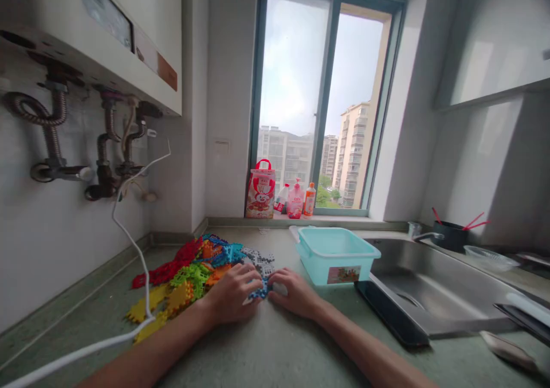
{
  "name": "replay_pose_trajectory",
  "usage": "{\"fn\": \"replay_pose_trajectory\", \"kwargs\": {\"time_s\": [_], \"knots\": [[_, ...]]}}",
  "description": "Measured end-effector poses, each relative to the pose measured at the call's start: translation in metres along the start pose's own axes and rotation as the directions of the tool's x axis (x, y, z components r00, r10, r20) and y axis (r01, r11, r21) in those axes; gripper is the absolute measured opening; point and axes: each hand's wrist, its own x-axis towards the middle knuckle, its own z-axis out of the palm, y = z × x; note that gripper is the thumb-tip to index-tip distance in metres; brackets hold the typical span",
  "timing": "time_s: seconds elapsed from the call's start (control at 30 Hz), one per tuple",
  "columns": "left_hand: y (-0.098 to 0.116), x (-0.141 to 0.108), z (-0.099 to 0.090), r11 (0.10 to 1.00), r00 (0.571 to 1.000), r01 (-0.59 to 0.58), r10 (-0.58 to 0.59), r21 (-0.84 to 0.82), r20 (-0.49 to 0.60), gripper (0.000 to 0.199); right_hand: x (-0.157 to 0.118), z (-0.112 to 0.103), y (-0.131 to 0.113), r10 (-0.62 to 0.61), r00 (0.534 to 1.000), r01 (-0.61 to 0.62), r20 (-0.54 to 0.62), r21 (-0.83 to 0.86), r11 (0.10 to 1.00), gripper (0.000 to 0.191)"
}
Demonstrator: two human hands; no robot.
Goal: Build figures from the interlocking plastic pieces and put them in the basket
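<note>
My left hand [236,293] is bent over the counter, its fingers closed around a blue tooth-edged plastic piece [258,292]. Close beside it, my right hand [294,293] curls its thumb and fingers round a whitish piece [280,288], mostly hidden in the grip. The right fingertips come up to the blue piece; whether the two pieces are joined I cannot tell. Just beyond the hands lie grey-white lattice pieces [258,257]. To the left spreads a pile of similar pieces: red [172,266], light blue [230,254], green [191,279], orange [218,274] and yellow [178,297].
An aqua plastic basin [339,242] stands right of my hands, with a dark flat object [389,313] beside the sink [433,285]. A white cable [131,236] crosses the counter at left. Bottles [295,200] and a red-handled bag [260,193] line the windowsill.
</note>
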Motion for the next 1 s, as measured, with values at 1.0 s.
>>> {"fn": "replay_pose_trajectory", "kwargs": {"time_s": [1.0], "knots": [[-0.007, -0.012, 0.004, 0.951, 0.918, 0.304, -0.278, -0.055, 0.283, 0.036, 0.012, -0.012, -0.013, -0.054, 0.987, 0.055, 0.149, -0.001, 0.999, 0.012]]}}
